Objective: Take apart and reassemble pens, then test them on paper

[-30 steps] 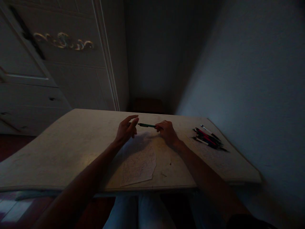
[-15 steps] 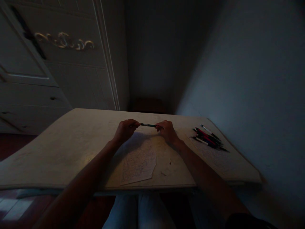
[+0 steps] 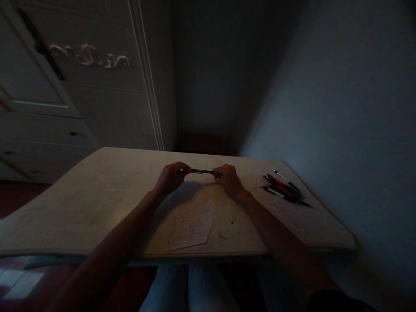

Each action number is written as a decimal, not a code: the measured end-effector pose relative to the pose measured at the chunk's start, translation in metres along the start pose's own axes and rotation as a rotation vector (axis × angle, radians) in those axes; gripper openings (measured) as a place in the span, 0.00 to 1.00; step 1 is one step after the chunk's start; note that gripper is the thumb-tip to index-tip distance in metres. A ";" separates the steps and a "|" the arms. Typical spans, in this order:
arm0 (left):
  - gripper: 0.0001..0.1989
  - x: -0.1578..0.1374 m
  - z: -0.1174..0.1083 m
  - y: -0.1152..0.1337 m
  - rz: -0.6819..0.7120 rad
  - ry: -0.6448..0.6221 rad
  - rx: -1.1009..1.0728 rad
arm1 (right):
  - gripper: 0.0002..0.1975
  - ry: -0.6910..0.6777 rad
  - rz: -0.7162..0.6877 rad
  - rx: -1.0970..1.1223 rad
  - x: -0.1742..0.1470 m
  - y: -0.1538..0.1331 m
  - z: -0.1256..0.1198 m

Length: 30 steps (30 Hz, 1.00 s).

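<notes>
A dark pen with a green part (image 3: 203, 171) is stretched level between my two hands, above the far half of the table. My left hand (image 3: 173, 177) pinches its left end, and my right hand (image 3: 226, 177) grips the right end. Fingers cover both tips of the pen. Under and in front of my left hand lies a sheet of paper (image 3: 190, 216) covered in scribbled or written marks, too faint to read. To the right of my right hand, a pile of several pens (image 3: 282, 189) rests on another marked sheet (image 3: 292, 219).
The pale table (image 3: 84, 195) spans the view, its near edge just above my legs (image 3: 191, 288). Small dark bits (image 3: 222, 236) lie right of the paper. A white cabinet (image 3: 113, 108) stands at the left, and a wall (image 3: 357, 130) borders the right side.
The pen has turned a little about its length, so a clip-like strip now shows along its left part. Both hands stay in nearly the same place.
</notes>
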<state>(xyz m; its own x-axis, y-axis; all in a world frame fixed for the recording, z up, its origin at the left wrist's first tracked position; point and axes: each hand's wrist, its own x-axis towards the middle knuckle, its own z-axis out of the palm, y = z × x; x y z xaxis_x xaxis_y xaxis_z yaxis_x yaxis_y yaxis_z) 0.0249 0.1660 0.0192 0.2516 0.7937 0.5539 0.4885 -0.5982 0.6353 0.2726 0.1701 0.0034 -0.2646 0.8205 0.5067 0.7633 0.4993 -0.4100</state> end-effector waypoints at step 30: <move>0.18 0.000 0.004 -0.004 0.080 -0.043 -0.009 | 0.13 -0.032 0.002 -0.004 -0.001 -0.002 -0.001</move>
<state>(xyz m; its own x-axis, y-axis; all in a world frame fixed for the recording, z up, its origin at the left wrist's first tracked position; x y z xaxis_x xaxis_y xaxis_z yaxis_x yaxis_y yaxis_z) 0.0261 0.1689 0.0141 0.3251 0.7472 0.5797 0.4582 -0.6607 0.5946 0.2719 0.1686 0.0043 -0.2820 0.8298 0.4816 0.7663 0.4969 -0.4073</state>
